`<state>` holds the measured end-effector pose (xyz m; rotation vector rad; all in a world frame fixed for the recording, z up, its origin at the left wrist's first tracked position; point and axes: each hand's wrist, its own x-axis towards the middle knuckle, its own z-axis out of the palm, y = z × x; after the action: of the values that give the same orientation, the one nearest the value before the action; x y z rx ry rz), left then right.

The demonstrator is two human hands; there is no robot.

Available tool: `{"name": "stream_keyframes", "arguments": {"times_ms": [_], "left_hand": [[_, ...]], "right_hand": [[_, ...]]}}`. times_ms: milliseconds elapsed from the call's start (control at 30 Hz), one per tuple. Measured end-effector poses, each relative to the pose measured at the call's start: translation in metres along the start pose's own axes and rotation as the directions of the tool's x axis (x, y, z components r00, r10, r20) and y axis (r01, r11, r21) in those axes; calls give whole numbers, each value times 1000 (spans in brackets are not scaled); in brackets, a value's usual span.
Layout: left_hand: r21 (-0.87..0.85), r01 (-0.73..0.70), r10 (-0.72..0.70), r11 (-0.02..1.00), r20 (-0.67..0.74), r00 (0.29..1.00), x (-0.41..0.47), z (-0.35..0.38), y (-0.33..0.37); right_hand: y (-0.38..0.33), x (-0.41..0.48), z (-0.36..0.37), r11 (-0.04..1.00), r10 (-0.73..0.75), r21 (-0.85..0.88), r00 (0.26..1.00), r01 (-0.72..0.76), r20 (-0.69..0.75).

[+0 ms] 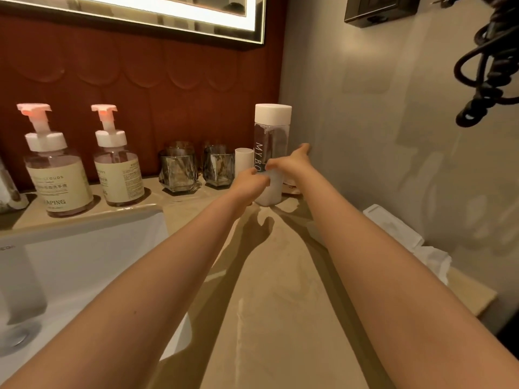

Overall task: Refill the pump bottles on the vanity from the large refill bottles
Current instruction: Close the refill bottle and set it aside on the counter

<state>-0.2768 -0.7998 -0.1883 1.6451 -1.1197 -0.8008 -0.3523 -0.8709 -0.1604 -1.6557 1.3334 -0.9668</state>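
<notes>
- Your left hand [248, 182] grips a small frosted bottle [271, 193] by its side. The bottle stands upright on the counter [280, 276], snug against your fingers.
- Your right hand [295, 161] sits just above and beyond that grip, with the thumb reaching toward the frosted bottle's top and the fingers stretched toward the wall. Whether it pinches anything I cannot tell, because the contact is hidden.
- A tall clear bottle [271, 130] with its white cap on stands upright directly behind both hands. Your right hand covers its lower part, and I cannot tell whether they touch.
- The nearer pump bottle [119, 169] and the farther pump bottle [57, 178] stand well apart from the grip, off to its left along the back of the counter. Both are upright, long axis vertical, pump heads on.
- Between the grip and the pumps, going left, stand a white tube [243, 161] just beside your left hand and then two glass tumblers [219, 165].
- The move turns on one relation: the pump bottles lie left of the grip, so your left hand is the nearer one, but it is occupied.
- My judgement is that no pouring has started. Something has to cross that gap, and the tumblers are what you could knock on the way.
- The sink [84, 242] lies to the near left of the grip, in front of the pumps.
</notes>
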Motion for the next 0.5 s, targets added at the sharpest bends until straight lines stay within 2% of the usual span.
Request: {"name": "stream_keyframes", "arguments": {"times_ms": [67,133,267,500], "left_hand": [[-30,-16,15,999,-36,999,-8,-2,4],[-61,-38,35,997,-43,998,-18,-1,11],[-65,-108,109,992,24,994,-41,13,25],[1,-187,185,982,147,972,-73,56,41]], "right_hand": [[2,-7,-12,1000,19,-16,999,-19,39],[5,-20,-28,989,-17,-146,998,25,54],[14,-45,-64,957,-91,-272,995,101,50],[38,-73,-128,908,-72,-412,997,77,27]]}}
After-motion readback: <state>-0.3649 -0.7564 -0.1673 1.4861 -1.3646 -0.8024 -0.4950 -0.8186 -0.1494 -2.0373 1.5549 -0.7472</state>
